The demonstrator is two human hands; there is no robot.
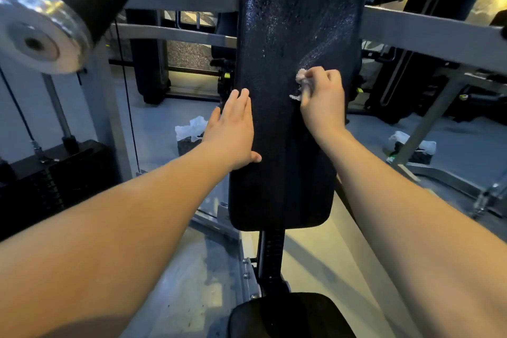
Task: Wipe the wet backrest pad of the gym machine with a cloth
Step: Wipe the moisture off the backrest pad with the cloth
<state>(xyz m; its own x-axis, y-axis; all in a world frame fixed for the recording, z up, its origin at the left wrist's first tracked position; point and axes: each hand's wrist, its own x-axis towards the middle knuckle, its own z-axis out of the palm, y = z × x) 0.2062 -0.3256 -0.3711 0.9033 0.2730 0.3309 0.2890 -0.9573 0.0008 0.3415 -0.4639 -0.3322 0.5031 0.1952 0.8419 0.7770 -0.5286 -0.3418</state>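
Both forearms reach forward. Left hand (232,129) lies flat, fingers straight, on the pad's (285,145) left edge. Right hand (322,99) is curled around a cloth (300,78), pressing it on the wet pad's right side.

No lettering, brand or number can be read anywhere. The faint greenish marks down the weight stack (52,186) at 8 o'clock may be figures, but they are too blurred and dark to make out.
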